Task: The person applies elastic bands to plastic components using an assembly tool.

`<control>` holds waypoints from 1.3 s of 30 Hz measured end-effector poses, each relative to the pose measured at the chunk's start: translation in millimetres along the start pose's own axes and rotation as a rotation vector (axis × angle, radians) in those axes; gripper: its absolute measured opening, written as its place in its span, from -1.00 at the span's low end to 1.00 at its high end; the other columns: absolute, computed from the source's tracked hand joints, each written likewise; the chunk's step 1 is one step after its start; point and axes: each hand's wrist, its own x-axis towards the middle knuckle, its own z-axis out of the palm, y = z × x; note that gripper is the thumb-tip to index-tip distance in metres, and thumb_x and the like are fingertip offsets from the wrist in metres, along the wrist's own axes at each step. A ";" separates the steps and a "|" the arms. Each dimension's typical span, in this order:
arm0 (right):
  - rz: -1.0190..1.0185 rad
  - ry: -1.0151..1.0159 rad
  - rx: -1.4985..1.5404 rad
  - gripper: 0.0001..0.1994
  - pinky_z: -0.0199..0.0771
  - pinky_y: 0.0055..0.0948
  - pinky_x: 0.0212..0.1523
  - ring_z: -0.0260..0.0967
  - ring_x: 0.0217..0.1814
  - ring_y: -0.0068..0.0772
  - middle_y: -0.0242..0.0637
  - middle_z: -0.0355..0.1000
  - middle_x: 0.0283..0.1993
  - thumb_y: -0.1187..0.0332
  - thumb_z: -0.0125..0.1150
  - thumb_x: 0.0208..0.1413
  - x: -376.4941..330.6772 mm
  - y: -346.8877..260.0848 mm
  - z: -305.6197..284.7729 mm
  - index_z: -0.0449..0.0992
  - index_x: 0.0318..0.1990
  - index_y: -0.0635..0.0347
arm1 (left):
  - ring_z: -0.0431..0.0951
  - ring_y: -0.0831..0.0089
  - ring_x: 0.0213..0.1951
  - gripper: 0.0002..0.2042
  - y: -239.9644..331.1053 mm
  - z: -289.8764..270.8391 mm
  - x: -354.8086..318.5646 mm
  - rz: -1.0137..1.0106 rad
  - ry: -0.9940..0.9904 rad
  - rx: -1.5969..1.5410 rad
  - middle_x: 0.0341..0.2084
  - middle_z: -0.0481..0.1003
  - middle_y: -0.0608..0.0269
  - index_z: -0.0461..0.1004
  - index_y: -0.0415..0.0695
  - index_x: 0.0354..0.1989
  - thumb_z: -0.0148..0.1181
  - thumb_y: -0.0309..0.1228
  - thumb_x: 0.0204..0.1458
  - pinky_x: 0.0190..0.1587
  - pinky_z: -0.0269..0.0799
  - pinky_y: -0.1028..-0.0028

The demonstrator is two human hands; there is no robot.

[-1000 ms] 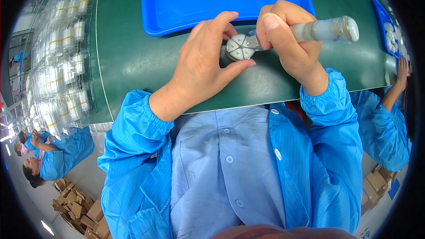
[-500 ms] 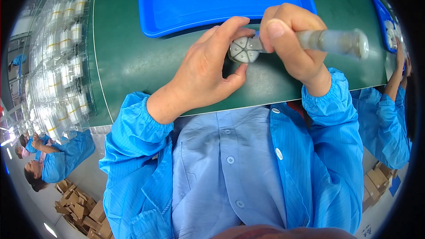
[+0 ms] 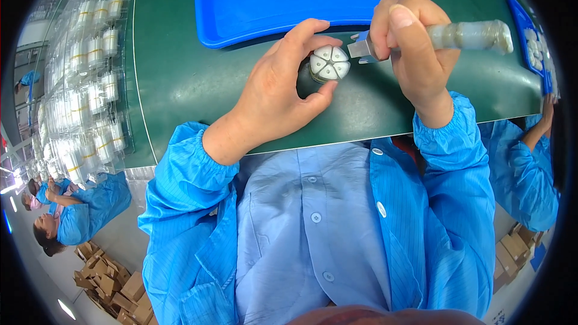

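A small round part (image 3: pixel 330 63) with a white top split into several wedges, each with a small hole, stands on the green table. My left hand (image 3: pixel 274 87) curves round its left side, fingers and thumb gripping it. In my right hand (image 3: pixel 415 45) is a tool with a thick translucent handle (image 3: pixel 472 36) wrapped in a brownish, worn-looking layer. The tool's flat, pale forked tip (image 3: pixel 361 49) points left at the round part, a small gap away from it. My right fist is closed round the handle, thumb on top.
A blue tray (image 3: pixel 307 0) lies just beyond my hands on the green table (image 3: pixel 180 72). Clear bags of white parts (image 3: pixel 84 96) stand stacked at the left. Another blue tray (image 3: pixel 533 48) with white pieces and a co-worker's arm (image 3: pixel 536 132) are at the right.
My right hand has drawn the tool back to the right, so its tip is now apart from the round part. My left hand has barely moved.
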 end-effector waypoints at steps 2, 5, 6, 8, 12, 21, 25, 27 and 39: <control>-0.030 -0.021 -0.031 -0.71 0.11 -0.57 -0.59 0.14 -0.61 -0.70 -0.45 0.29 -0.63 0.46 0.10 0.23 -1.3 2.5 4.1 0.35 -0.59 0.21 | 0.54 0.26 0.02 -0.25 0.3 0.0 1.1 -0.002 -0.036 -0.005 -0.02 0.52 0.05 0.09 -0.20 0.27 0.32 -0.64 -0.15 0.07 0.42 0.38; -0.072 -0.070 -0.088 -0.71 0.07 -0.55 -0.61 0.09 -0.62 -0.71 -0.47 0.24 -0.63 0.46 0.12 0.22 -0.3 7.0 4.6 0.35 -0.58 0.23 | 0.49 0.08 -0.01 -0.32 -0.1 2.1 3.1 0.011 -0.012 -0.048 -0.07 0.53 0.10 0.15 -0.19 0.21 0.29 -0.58 -0.16 -0.02 0.46 0.24; -0.084 -0.095 -0.115 -0.71 0.04 -0.54 -0.62 0.07 -0.62 -0.71 -0.48 0.22 -0.63 0.46 0.13 0.22 -0.2 8.5 4.6 0.34 -0.58 0.24 | 0.49 0.07 0.00 -0.32 -0.5 1.9 3.7 0.030 -0.009 -0.028 -0.05 0.52 0.10 0.15 -0.19 0.21 0.28 -0.59 -0.16 -0.02 0.46 0.24; -0.079 -0.101 -0.129 -0.71 0.02 -0.54 -0.63 0.05 -0.62 -0.71 -0.49 0.20 -0.63 0.46 0.13 0.21 -1.3 10.0 6.5 0.34 -0.58 0.23 | 0.48 0.06 0.01 -0.32 -0.1 1.5 4.3 0.045 -0.006 -0.007 -0.04 0.52 0.09 0.16 -0.19 0.21 0.27 -0.59 -0.16 -0.01 0.45 0.23; -0.085 -0.098 -0.136 -0.71 0.00 -0.54 -0.65 0.04 -0.61 -0.73 -0.50 0.19 -0.63 0.46 0.14 0.21 -1.8 14.8 8.6 0.33 -0.59 0.23 | 0.49 0.09 -0.06 -0.33 2.0 -0.3 8.7 0.044 0.020 0.034 -0.11 0.50 0.11 0.23 -0.19 0.17 0.39 -0.51 -0.19 -0.04 0.46 0.25; -0.025 0.092 0.017 -0.68 0.18 -0.58 -0.58 0.22 -0.60 -0.67 -0.41 0.35 -0.63 0.37 0.08 0.26 5.3 8.1 -10.2 0.35 -0.58 0.17 | 0.48 0.28 0.10 -0.41 -0.7 -10.2 0.5 -0.362 -0.027 -0.507 0.08 0.45 0.01 0.20 -0.22 0.20 0.33 -0.59 0.00 0.15 0.43 0.35; -0.039 0.071 -0.033 -0.70 0.20 -0.57 -0.59 0.21 -0.60 -0.67 -0.41 0.34 -0.63 0.35 0.09 0.27 0.6 9.8 -6.4 0.36 -0.55 0.18 | 0.41 0.03 0.19 -0.44 -8.9 -23.9 -5.2 -0.295 -0.013 -0.958 0.16 0.37 -0.12 0.21 -0.19 0.22 0.29 -0.54 0.03 0.20 0.41 0.13; -0.057 0.036 -0.116 -0.69 0.14 -0.56 -0.61 0.15 -0.62 -0.68 -0.45 0.28 -0.65 0.40 0.13 0.25 -4.4 13.9 2.5 0.33 -0.58 0.19 | 0.39 -0.02 0.20 -0.42 1.0 -33.8 -9.4 -0.333 0.022 -1.092 0.17 0.35 -0.14 0.20 -0.19 0.25 0.29 -0.49 0.05 0.19 0.41 0.09; -0.239 -0.217 -0.507 -0.73 0.11 -0.41 -0.59 0.16 -0.63 -0.46 -0.33 0.27 -0.63 0.48 0.09 0.21 -13.7 25.2 3.2 0.34 -0.58 0.22 | 0.49 0.06 0.09 -0.33 54.5 -131.3 -77.7 -0.257 0.329 -0.890 0.06 0.43 -0.08 0.14 -0.21 0.33 0.26 -0.25 0.09 0.11 0.45 0.18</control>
